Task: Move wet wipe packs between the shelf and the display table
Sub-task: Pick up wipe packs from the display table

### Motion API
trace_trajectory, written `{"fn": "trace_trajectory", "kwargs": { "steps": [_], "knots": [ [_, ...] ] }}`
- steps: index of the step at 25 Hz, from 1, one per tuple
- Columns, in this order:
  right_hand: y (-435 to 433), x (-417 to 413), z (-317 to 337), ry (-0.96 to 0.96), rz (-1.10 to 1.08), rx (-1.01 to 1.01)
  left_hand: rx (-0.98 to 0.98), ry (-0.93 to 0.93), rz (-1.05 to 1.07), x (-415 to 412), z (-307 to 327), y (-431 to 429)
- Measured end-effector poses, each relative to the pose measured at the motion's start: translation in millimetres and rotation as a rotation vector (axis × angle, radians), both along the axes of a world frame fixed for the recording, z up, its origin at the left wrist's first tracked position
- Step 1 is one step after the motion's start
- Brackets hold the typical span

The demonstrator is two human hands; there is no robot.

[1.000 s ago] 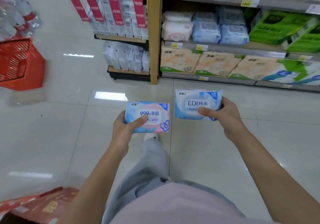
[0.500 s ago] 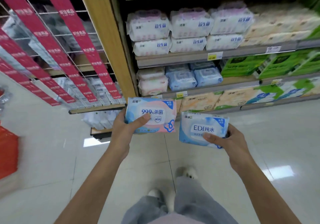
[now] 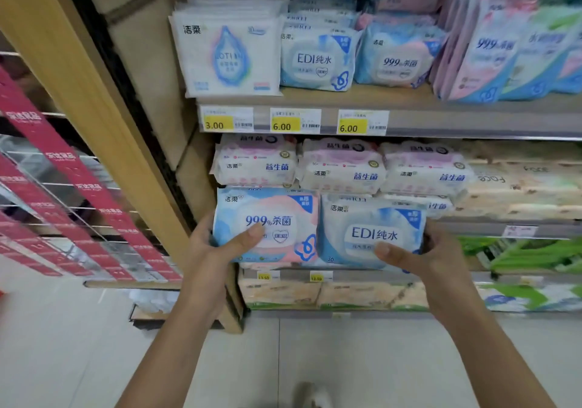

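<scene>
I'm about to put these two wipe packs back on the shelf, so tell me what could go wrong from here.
1. Mix-up: the left hand holds the 999 pack, but the matching shelf stack sits to the right; the EDI pack in the right hand matches the stack further left. The arms may need to cross.
2. Both stacks already look full, so a pack laid on top could slide off.

Single view only, my head cam: worn on head, facing forward and down at shelf, close range. Shelf fills frame from 10 to 3 o'clock; floor at 6; red rack at 9. Wide-angle bend at edges. No second view to overlap.
</scene>
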State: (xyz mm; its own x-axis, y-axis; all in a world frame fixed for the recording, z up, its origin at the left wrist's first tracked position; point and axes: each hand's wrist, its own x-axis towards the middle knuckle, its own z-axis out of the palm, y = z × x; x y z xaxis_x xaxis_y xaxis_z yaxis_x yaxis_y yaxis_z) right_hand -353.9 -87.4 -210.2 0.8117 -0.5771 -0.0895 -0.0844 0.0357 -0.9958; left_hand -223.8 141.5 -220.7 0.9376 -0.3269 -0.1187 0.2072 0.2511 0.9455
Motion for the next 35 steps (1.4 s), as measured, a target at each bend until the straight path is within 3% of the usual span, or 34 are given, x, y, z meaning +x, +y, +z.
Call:
{"fn": "trace_trajectory", "kwargs": {
  "steps": [11,21,26,29,35],
  "knots": [
    [-42.9,110.4,88.1,-0.287,0.02,-0.112,-0.073,-0.073,0.052,45.3,41.4,-2.5],
    [-46.6,197.7,98.2,-0.335,0.034,-0.182,-0.088,-0.036,0.033,42.5,43.1,-10.6],
    [-46.0,201.4,85.6,-0.421,0.056,-0.337,-0.096,-0.025,0.01,42.5,45.6,-20.5],
    [-52.5,202.2,82.2,-0.329,-0.118,-0.584,-0.09,-0.028,0.002,43.3,47.6,-26.1],
    [-48.1,208.2,87.6,-0.32,-0.144,-0.765,-0.081,-0.056,-0.037,49.7,47.5,-35.3]
  ]
}}
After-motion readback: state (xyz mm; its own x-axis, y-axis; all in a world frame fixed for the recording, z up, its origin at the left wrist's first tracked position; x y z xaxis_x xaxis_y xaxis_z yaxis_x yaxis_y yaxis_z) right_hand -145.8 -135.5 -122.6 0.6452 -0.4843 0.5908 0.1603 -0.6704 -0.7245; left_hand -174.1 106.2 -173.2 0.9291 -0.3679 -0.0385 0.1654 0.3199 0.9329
